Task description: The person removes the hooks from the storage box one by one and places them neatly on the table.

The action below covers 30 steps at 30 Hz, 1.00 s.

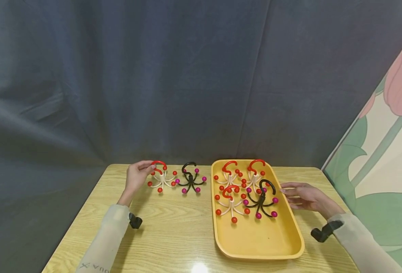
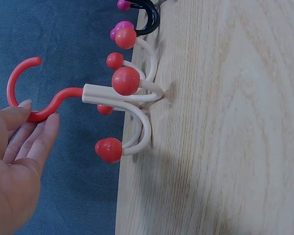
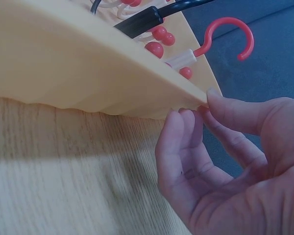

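Note:
My left hand [image 1: 138, 176] pinches the red top hook of a white multi-arm hook hanger [image 1: 162, 176] with red ball tips. In the left wrist view that hanger [image 2: 108, 94] stands with its curved arms touching the table. Just right of it on the table is a black hook hanger [image 1: 190, 178] with magenta tips. My right hand [image 1: 305, 196] holds the right rim of a yellow tray [image 1: 259, 242] between thumb and fingers, as the right wrist view shows. Inside the tray are three white hangers with red hooks [image 1: 231, 203] and one black hanger [image 1: 261, 199].
A light wooden table [image 1: 173, 231] carries everything. Behind its far edge hangs a dark blue-grey curtain [image 1: 173, 83]. A flower-patterned panel [image 1: 388, 163] stands at the right. Each wrist wears a small black camera.

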Each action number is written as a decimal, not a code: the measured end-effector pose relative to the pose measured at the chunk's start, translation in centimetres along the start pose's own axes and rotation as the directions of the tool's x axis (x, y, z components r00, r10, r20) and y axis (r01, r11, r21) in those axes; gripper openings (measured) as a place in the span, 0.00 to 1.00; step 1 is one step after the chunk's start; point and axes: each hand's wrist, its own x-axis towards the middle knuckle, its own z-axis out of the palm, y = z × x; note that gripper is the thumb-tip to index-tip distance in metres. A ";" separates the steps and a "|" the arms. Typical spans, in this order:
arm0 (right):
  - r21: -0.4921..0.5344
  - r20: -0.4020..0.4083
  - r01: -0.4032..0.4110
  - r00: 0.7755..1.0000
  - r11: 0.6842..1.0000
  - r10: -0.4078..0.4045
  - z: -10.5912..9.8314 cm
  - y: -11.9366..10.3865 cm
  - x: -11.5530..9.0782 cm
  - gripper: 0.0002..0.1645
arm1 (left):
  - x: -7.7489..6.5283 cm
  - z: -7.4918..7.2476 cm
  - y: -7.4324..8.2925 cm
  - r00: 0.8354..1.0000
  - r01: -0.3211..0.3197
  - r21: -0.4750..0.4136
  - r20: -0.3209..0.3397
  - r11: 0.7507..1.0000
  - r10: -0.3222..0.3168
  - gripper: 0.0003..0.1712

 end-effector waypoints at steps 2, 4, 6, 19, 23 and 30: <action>0.001 0.003 0.002 1.000 1.000 -0.002 0.0 0.0 0.0 0.17 | 0.0 0.0 0.0 1.000 0.002 0.006 -0.002 1.000 -0.002 0.17; 0.007 0.006 0.003 1.000 1.000 -0.003 0.0 0.0 0.0 0.16 | 0.0 0.0 -0.1 1.000 0.001 0.018 -0.005 1.000 -0.001 0.17; 0.015 0.007 0.004 1.000 1.000 -0.004 0.0 0.0 0.0 0.16 | -0.1 0.1 -0.1 1.000 -0.005 0.031 -0.008 1.000 0.005 0.17; 0.037 0.009 0.009 1.000 0.999 -0.010 0.2 -0.2 -0.1 0.14 | -0.6 0.1 1.0 1.000 -0.008 0.143 -0.013 0.990 0.010 0.25; 0.026 -0.003 0.005 1.000 1.000 -0.005 0.4 -0.3 -0.2 0.16 | -0.8 0.1 1.8 1.000 -0.016 0.189 0.009 0.982 0.014 0.31; 0.017 -0.013 0.002 1.000 1.000 -0.002 0.4 -0.3 -0.3 0.17 | -1.6 0.6 3.7 0.996 -0.093 0.360 0.033 0.928 0.086 0.39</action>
